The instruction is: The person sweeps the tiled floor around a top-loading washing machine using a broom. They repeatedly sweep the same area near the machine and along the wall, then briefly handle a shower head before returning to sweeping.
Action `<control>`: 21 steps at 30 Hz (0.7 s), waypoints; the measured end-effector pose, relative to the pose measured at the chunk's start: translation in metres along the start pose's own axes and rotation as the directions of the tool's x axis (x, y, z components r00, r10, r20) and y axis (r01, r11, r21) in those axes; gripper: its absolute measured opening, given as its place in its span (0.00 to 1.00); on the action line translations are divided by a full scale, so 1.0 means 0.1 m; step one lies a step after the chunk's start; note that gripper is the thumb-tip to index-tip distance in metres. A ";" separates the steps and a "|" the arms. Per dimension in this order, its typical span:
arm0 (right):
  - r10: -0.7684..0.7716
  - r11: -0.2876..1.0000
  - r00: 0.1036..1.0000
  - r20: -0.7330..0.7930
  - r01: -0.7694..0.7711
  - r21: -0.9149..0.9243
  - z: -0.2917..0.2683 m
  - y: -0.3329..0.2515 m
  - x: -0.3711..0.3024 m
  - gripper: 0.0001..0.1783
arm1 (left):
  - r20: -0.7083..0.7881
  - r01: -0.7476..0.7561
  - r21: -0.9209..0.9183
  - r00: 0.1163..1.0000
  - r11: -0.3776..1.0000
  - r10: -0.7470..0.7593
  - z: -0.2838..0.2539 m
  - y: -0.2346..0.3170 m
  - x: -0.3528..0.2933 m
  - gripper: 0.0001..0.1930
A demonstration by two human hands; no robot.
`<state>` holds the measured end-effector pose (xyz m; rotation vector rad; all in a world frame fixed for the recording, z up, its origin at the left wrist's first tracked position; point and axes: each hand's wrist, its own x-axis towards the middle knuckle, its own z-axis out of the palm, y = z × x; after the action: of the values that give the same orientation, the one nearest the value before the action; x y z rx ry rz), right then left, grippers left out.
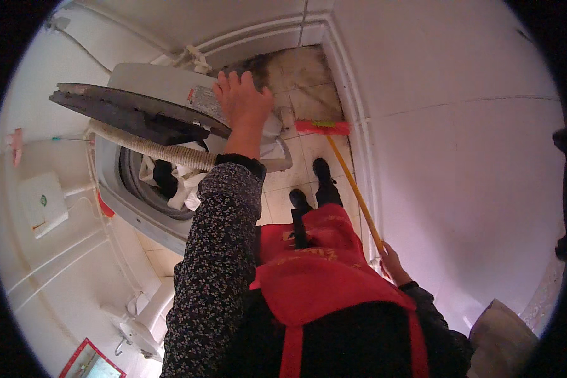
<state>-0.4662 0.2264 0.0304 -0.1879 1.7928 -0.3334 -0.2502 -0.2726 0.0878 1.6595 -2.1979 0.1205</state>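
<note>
Nearest the camera, wears a black top (353, 346) with a red apron (334, 283) over it, and a dark flower-patterned sleeve (217, 252) on the left arm. Stretches that arm far forward, past the right side of a grey top-loading washing machine (148, 230). Holds the left hand (242, 101) palm down over the right end of the machine's grey panel (148, 75), near a label (201, 97), with the fingers unclosed and a little apart; cannot tell from this angle whether in full contact with the surface. Looks down on white and black cloths (186, 192) in the tub, with the dark lid (120, 110) raised beyond them and a ribbed beige hose (154, 148) slung across as far as the left cuff. With the right hand (392, 264), low at the right side, grips the upper end of a yellow pole (356, 189). Slants it forward and leftward, with its red head (321, 127) set crosswise on the tiles (305, 151) just beside the white wall (447, 157). Stands in black shoes (321, 170) between machine and wall. Has a white box (43, 205) on the wall at far left.
</note>
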 end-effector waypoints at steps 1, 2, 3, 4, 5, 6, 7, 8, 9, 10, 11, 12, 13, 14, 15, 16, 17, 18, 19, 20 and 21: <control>0.058 0.988 0.998 0.036 -0.062 0.141 0.01 0.06 0.01 0.22 | 0.012 -0.001 -0.003 1.000 1.000 0.001 -0.02 0.00 0.01 0.20; 0.103 0.953 0.994 0.041 -0.110 0.282 0.04 0.11 0.03 0.22 | 0.003 0.000 -0.008 1.000 1.000 0.000 -0.03 0.00 0.01 0.21; 0.002 0.984 0.995 0.096 -0.020 0.179 0.03 0.15 0.05 0.23 | 0.016 0.001 -0.016 1.000 1.000 0.000 -0.05 0.02 0.02 0.20; -0.060 0.986 0.992 0.108 0.042 0.159 0.04 0.19 0.09 0.23 | 0.013 0.005 -0.025 1.000 1.000 -0.005 -0.05 0.01 0.02 0.20; -0.021 0.999 1.000 0.011 0.020 0.027 -0.01 0.21 0.08 0.22 | 0.006 -0.003 -0.050 1.000 0.999 0.003 -0.07 0.05 0.03 0.20; 0.017 0.995 1.000 -0.019 -0.019 -0.099 -0.04 0.23 0.11 0.22 | 0.026 0.001 -0.025 1.000 1.000 0.000 -0.06 0.05 0.02 0.21; -0.105 0.967 0.994 -0.043 0.091 -0.237 -0.09 0.22 0.11 0.22 | 0.040 -0.006 -0.009 0.999 1.000 0.007 -0.08 0.06 0.03 0.21; -0.177 0.912 0.982 -0.061 0.141 -0.385 -0.14 0.22 0.11 0.22 | 0.052 -0.011 0.011 0.999 1.000 0.010 -0.08 0.07 0.02 0.21; -0.147 0.842 0.986 -0.081 0.082 -0.534 -0.17 0.18 0.13 0.22 | 0.053 -0.011 0.012 0.999 1.000 0.011 -0.09 0.08 0.02 0.22; -0.177 0.795 0.984 -0.010 0.137 -0.591 -0.20 0.12 0.15 0.22 | 0.053 -0.010 0.015 0.999 1.000 0.009 -0.11 0.09 0.02 0.22; -0.252 0.744 0.968 0.019 0.206 -0.635 -0.17 0.03 0.25 0.23 | 0.108 0.019 0.027 0.994 0.999 -0.021 -0.09 0.10 0.02 0.22; -0.305 0.668 0.951 0.051 0.252 -0.700 -0.17 -0.10 0.27 0.23 | 0.070 -0.013 0.007 0.997 1.000 0.012 -0.11 0.11 0.03 0.23; -0.328 0.685 0.944 0.038 0.266 -0.678 -0.07 -0.25 0.41 0.22 | 0.080 -0.014 0.007 0.997 1.000 0.013 -0.09 0.10 0.02 0.23; -0.342 0.683 0.939 0.032 0.272 -0.678 0.06 -0.43 0.56 0.21 | 0.050 -0.029 0.010 0.998 1.000 0.028 -0.10 0.12 0.03 0.23; -0.357 0.647 0.933 0.043 0.280 -0.709 0.17 -0.64 0.74 0.21 | 0.086 -0.013 0.024 0.996 1.000 0.011 -0.10 0.11 0.03 0.23; -0.398 0.609 0.915 0.061 0.313 -0.729 0.28 -0.88 0.92 0.21 | 0.086 -0.014 0.037 0.996 0.999 0.011 -0.10 0.11 0.04 0.23; -0.411 0.593 0.910 0.045 0.305 -0.745 0.38 -1.13 1.15 0.21 | 0.080 -0.009 0.056 0.997 0.998 0.004 -0.10 0.12 0.04 0.23; -0.451 0.572 0.891 0.038 0.322 -0.755 0.47 -1.37 1.36 0.21 | 0.076 -0.012 0.054 0.997 0.998 0.008 -0.10 0.11 0.04 0.23; -0.589 0.516 0.808 0.036 0.409 -0.753 0.54 -1.55 1.50 0.21 | 0.068 -0.011 0.053 0.998 0.999 0.008 -0.11 0.12 0.04 0.23; -0.728 0.430 0.684 0.043 0.504 -0.749 0.59 -1.70 1.64 0.21 | 0.060 -0.011 0.057 0.998 0.998 0.007 -0.10 0.11 0.04 0.23; -0.792 0.343 0.606 0.075 0.543 -0.766 0.61 -1.80 1.73 0.21 | 0.070 -0.009 0.056 0.998 0.998 0.005 -0.11 0.12 0.04 0.23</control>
<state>-0.4590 -0.0039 -0.0841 -1.6273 1.9973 -0.2008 -0.2593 -0.2698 0.1011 1.7103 -2.2719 0.1288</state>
